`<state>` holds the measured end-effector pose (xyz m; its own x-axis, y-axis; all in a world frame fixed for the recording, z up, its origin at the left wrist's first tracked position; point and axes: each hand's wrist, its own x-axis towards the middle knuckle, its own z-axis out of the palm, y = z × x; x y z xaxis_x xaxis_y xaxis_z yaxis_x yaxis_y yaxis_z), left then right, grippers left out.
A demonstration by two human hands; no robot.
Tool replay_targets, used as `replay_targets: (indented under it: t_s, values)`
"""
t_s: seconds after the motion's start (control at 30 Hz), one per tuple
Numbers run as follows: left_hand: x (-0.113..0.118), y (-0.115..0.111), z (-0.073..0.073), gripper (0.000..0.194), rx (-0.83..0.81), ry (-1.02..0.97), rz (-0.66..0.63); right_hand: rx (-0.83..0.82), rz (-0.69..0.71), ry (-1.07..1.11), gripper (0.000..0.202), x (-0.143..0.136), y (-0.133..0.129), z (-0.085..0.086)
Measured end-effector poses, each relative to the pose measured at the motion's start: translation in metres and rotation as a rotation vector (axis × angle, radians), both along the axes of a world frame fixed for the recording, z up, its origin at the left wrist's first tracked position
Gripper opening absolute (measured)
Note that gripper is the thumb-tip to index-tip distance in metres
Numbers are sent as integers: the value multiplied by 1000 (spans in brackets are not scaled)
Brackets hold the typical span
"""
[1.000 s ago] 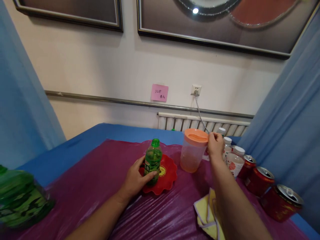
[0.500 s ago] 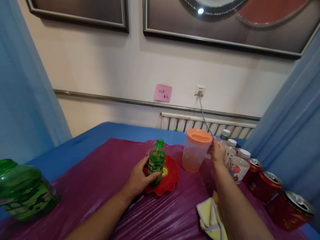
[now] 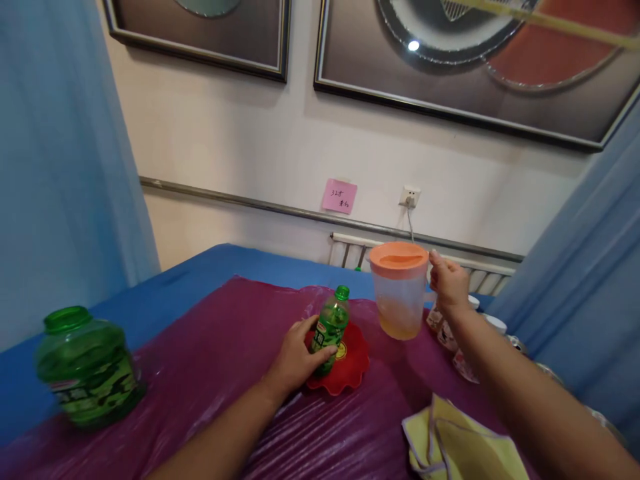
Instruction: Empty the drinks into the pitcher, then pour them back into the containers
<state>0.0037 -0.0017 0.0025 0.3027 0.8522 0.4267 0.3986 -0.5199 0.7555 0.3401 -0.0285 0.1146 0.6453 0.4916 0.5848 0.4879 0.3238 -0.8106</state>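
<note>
My left hand point(image 3: 301, 355) is wrapped round a green plastic bottle point(image 3: 331, 328), which has no cap and stands on a red scalloped plate point(image 3: 356, 365). In my right hand point(image 3: 449, 280) is the handle of a clear pitcher point(image 3: 399, 293) with an orange lid. The pitcher holds some yellowish liquid low down and is lifted off the table, nearly upright, right of the bottle. Its handle is mostly hidden by my fingers. A folded yellow cloth point(image 3: 460, 443) lies below my right forearm.
A second, larger-looking green bottle point(image 3: 93, 377) stands at the left. Several white-capped bottles point(image 3: 465, 363) and cans sit at the right, partly behind my right arm. Purple plastic sheeting point(image 3: 210, 373) covers the blue table cloth point(image 3: 200, 270). A radiator point(image 3: 345, 252) is behind.
My right hand has raised the pitcher from the table. My left hand stays on the bottle on the plate. The view has shifted, so more of the left bottle shows.
</note>
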Motion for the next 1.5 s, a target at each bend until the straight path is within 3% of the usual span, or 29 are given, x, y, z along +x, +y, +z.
replay_targets:
  t_s: [0.13, 0.23, 0.5, 0.87, 1.5]
  values:
    - [0, -2, -2, 63, 8, 19, -33, -53, 81, -96, 57, 1, -9, 41]
    - [0, -4, -1, 65, 3, 25, -47, -90, 65, -243, 58, -4, -16, 65]
    - [0, -3, -4, 65, 69, 73, -60, -169, 77, -424, 61, -25, -27, 105]
    - [2, 0, -9, 69, 57, 58, -36, -258, 169, -605, 59, -39, -24, 109]
    - [1, -2, -6, 66, 60, 65, -66, -315, 182, -753, 59, -58, -27, 125]
